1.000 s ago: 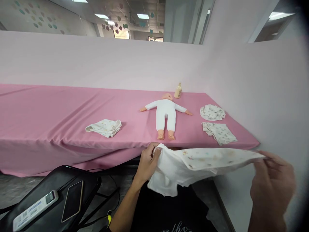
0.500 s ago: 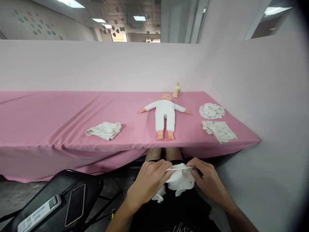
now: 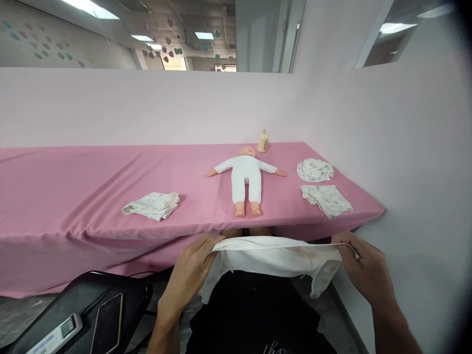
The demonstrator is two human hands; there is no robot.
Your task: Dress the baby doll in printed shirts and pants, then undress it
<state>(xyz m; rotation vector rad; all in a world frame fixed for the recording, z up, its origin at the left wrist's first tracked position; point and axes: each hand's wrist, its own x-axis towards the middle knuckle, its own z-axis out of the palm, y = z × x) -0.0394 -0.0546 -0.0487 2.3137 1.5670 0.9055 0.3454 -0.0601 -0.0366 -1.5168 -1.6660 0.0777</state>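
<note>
A white cloth is stretched sideways above my lap, in front of the table edge. My left hand pinches its left end between thumb and fingers. At the other end, my right hand grips the cloth's upper edge. Loose folds hang below the taut edge, lowest near each hand. Beyond it, a baby doll in a white suit lies on its back on the pink-covered table, arms spread and feet toward me.
A pump bottle stands behind the doll's head. Patterned folded cloths lie at left and right, with a round bundled cloth behind the right one. A black chair at lower left holds a phone and a white device.
My hands have moved apart, pulling the bunched white cloth out into a wide strip. The view has shifted slightly to the right.
</note>
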